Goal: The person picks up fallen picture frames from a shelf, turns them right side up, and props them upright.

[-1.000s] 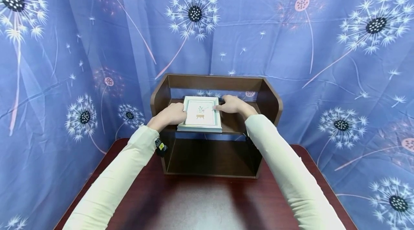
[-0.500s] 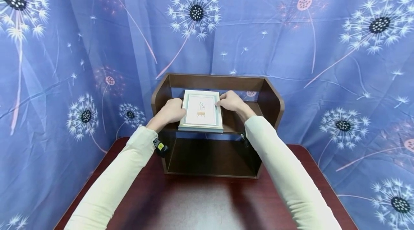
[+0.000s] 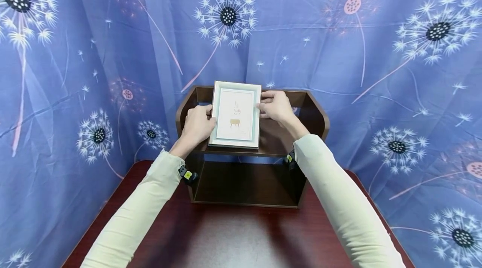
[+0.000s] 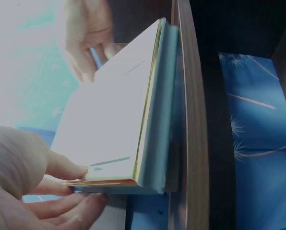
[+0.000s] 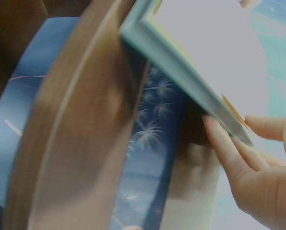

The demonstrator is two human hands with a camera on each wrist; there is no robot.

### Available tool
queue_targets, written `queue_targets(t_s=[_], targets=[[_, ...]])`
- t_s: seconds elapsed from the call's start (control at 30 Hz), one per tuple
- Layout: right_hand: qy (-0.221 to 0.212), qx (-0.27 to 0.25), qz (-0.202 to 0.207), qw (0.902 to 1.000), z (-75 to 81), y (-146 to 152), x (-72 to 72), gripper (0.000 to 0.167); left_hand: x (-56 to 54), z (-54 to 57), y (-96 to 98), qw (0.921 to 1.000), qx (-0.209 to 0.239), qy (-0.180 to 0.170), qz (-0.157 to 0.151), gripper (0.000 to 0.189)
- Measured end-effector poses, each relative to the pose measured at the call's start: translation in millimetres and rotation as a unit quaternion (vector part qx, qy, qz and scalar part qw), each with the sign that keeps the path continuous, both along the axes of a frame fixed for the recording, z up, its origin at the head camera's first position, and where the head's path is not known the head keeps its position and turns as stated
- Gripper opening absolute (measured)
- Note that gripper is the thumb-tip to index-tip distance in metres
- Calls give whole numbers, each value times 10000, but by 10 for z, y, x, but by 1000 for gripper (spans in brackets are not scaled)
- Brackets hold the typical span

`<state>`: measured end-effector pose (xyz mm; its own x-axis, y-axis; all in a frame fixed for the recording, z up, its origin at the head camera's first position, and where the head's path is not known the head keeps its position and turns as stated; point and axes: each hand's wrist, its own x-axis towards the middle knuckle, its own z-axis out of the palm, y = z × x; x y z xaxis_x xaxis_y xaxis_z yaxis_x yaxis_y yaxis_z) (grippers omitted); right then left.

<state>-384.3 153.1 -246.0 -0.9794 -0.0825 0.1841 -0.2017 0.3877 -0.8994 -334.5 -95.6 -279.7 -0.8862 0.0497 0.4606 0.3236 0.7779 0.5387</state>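
Observation:
A picture frame [image 3: 236, 113] with a pale blue-green border and a drawing of a plant on a small stand leans back on the upper board of a brown desktop shelf [image 3: 318, 121]. Its lower edge is close over that board's front edge. My left hand [image 3: 197, 124] pinches the frame's left side, thumb in front and fingers behind, as the left wrist view shows of the hand [image 4: 32, 167]. On the opposite side, my right hand [image 3: 278, 106] grips the right edge; in the right wrist view its thumb and fingers [image 5: 224, 148] are either side of the thick teal rim [image 5: 181, 72].
The shelf's lower compartment [image 3: 244, 182] lies below the frame, on a dark red table [image 3: 233, 234]. Shelf side walls rise left and right of my hands. A blue dandelion-patterned curtain [image 3: 286, 46] hangs behind and at both sides.
The picture frame, lying nearly flat on the upper board before, has tilted up so its top edge is higher and its face turns toward me. Both hands have risen along its sides.

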Motion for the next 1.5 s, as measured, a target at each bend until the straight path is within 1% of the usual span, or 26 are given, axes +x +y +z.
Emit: queue_targets(t_s=[0.03, 0.07, 0.17, 0.27, 0.37, 0.47, 0.57, 0.67, 0.83, 0.93, 1.17, 1.37, 1.5], targets=[[73, -100, -29, 9999, 27, -3, 14, 56, 4, 4, 8, 9999, 75, 128, 26, 40], [153, -140, -69, 9998, 51, -3, 29, 56, 2, 5, 17, 9995, 115, 282, 45, 39], [340, -112, -129, 9993, 88, -6, 61, 55, -14, -14, 34, 9976, 324, 604, 58, 38], [504, -36, -169, 9986, 98, -11, 92, 53, -36, -45, 48, 9951, 639, 755, 54, 40], [656, -151, -169, 9976, 89, -21, 108, 52, -73, -84, 50, 9914, 981, 862, 22, 40], [834, -237, -128, 9962, 74, -29, 124, 51, -108, -124, 40, 9876, 1168, 1045, 0, 36], [1044, -175, -82, 9944, 45, -29, 149, 51, -118, -164, 24, 9860, 1193, 1161, 29, 33], [1209, -81, -46, 9926, 21, -6, 193, 51, -101, -189, 15, 9851, 1187, 1244, 23, 32], [1438, 133, -27, 9895, -21, 48, 289, 52, -31, -213, 12, 9830, 1171, 1410, -45, 30], [1567, 281, -18, 9872, -51, 60, 347, 51, 12, -236, 6, 9806, 1241, 1518, -66, 28], [1610, 148, 90, 9868, -104, 55, 424, 51, 62, -288, -4, 9758, 1355, 1717, -73, 25], [1663, 232, 109, 9857, -149, 67, 456, 51, 96, -313, -1, 9733, 1374, 1836, -29, 23], [1645, 326, 228, 9856, -243, 95, 450, 47, 102, -334, 10, 9732, 1380, 1841, -2, 24]])
